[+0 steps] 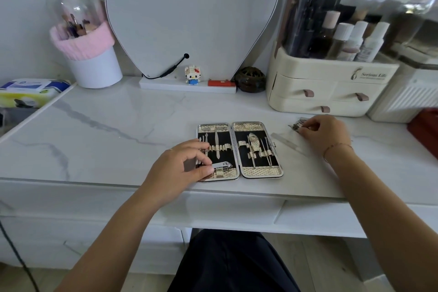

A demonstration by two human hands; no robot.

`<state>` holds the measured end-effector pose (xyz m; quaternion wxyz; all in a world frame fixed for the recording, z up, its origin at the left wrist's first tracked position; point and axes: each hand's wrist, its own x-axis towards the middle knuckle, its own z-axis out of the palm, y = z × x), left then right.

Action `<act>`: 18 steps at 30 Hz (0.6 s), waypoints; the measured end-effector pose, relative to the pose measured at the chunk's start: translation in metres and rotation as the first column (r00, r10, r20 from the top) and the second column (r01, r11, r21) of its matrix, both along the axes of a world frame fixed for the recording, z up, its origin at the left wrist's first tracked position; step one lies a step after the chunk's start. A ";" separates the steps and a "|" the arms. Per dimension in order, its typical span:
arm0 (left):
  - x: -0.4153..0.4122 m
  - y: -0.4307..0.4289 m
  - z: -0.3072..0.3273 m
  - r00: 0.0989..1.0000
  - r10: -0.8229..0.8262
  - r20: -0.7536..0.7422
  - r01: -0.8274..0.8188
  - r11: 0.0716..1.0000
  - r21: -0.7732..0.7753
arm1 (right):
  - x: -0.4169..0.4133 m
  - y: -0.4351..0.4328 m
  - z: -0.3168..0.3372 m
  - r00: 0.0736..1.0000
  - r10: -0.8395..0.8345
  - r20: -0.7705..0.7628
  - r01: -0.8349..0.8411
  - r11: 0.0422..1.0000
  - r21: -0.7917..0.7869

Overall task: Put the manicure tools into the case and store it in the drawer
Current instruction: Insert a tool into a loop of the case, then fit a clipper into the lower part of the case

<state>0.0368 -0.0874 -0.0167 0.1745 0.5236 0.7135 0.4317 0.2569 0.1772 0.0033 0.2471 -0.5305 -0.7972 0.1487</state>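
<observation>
On the marble vanity top (106, 130) the manicure case (258, 172) lies open; the left hand (180, 168) pinches a nail clipper (224, 165) over its left half, the right hand (324, 133) grips a small metal tool (296, 125) nearby; both seem light, stiff, slippery, best pinched across flat sides.

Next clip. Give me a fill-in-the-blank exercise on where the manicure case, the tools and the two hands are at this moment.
1. The case lies ___ on the table.
2. The left hand pinches the nail clipper over the case's ___ half.
3. The right hand grips a small metal tool to the ___ of the case.
4. The nail file lies on the table, not in the ___.
Missing words: open; left; right; case.
</observation>
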 end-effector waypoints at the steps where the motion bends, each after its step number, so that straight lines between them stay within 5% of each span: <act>1: 0.000 0.000 0.000 1.000 0.002 0.000 -0.002 1.000 0.000 | -0.002 0.000 0.001 1.000 0.001 0.017 -0.001 1.000 0.000; 11: 0.000 0.000 0.000 1.000 -0.003 0.007 0.003 1.000 -0.008 | -0.005 -0.004 0.004 0.995 0.015 0.100 -0.018 1.000 0.025; 18: -0.002 -0.001 0.007 0.982 -0.006 0.190 0.001 1.000 0.024 | -0.006 -0.003 0.000 0.967 0.054 0.247 -0.100 0.979 0.180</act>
